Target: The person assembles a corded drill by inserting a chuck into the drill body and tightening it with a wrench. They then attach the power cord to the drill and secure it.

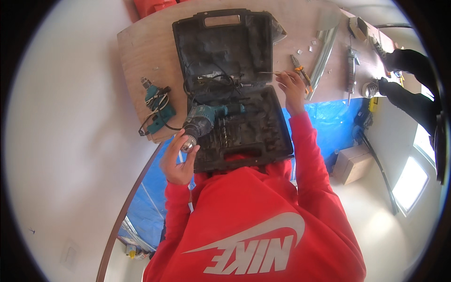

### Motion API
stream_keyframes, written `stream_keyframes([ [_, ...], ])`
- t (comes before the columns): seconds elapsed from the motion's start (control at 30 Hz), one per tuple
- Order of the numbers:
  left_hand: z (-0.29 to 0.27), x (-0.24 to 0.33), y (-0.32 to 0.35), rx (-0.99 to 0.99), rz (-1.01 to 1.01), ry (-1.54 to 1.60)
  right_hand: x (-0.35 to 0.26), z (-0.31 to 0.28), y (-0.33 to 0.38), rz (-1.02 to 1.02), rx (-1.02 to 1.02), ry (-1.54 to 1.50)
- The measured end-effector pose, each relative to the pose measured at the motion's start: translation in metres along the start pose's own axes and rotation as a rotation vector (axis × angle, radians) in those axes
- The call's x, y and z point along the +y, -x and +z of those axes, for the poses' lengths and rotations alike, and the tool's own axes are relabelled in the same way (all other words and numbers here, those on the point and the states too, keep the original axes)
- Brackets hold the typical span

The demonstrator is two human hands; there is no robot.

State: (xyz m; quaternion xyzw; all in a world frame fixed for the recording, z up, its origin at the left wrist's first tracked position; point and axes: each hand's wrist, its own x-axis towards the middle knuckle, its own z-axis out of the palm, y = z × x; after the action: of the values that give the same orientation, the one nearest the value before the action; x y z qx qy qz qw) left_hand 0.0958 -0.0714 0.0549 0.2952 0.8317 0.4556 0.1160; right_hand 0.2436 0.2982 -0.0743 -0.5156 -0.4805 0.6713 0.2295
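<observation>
A black plastic tool case (277, 145) lies opened out on the table edge in front of me, its lid leaning away. Across the left of its tray rests a teal and black power drill (202, 120), its metal chuck toward me. My left hand (176, 162) pinches that chuck between thumb and fingers. Over the case's right side, my right hand (292, 89) grips a slim rod (268, 73) by one end, the rod pointing left; its exact kind is too small to make out. Several drill bits (225, 134) sit in the tray, and a dark cord lies coiled near the hinge.
Left of the case lies a second, smaller teal drill (157, 105) with wrapped cord. Orange-handled pliers (300, 73), clear strips (324, 56) and a caulking gun (351, 66) are to the right. Another person's legs (408, 61) show at far right. Blue sheeting (324, 124) and a cardboard box (352, 164) are below.
</observation>
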Motion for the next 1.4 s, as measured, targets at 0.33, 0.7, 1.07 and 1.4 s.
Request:
stream_keyframes([
  [0.33, -0.059, 0.062, 0.011, -0.028, 0.076, -0.096, 0.056, 0.083, -0.046, 0.208, -0.152, 0.016],
  [0.7, -0.064, 0.089, 0.024, -0.094, 0.111, -0.086, 0.077, 0.12, 0.029, -0.448, -0.231, 0.923],
  [1.07, -0.036, 0.098, 0.025, -0.205, 0.138, -0.084, 0.066, 0.135, 0.065, -0.772, -0.742, 1.062],
  [1.4, -0.035, 0.088, 0.023, -0.185, 0.103, -0.063, 0.033, 0.097, 0.1, 0.15, -1.04, 0.531],
])
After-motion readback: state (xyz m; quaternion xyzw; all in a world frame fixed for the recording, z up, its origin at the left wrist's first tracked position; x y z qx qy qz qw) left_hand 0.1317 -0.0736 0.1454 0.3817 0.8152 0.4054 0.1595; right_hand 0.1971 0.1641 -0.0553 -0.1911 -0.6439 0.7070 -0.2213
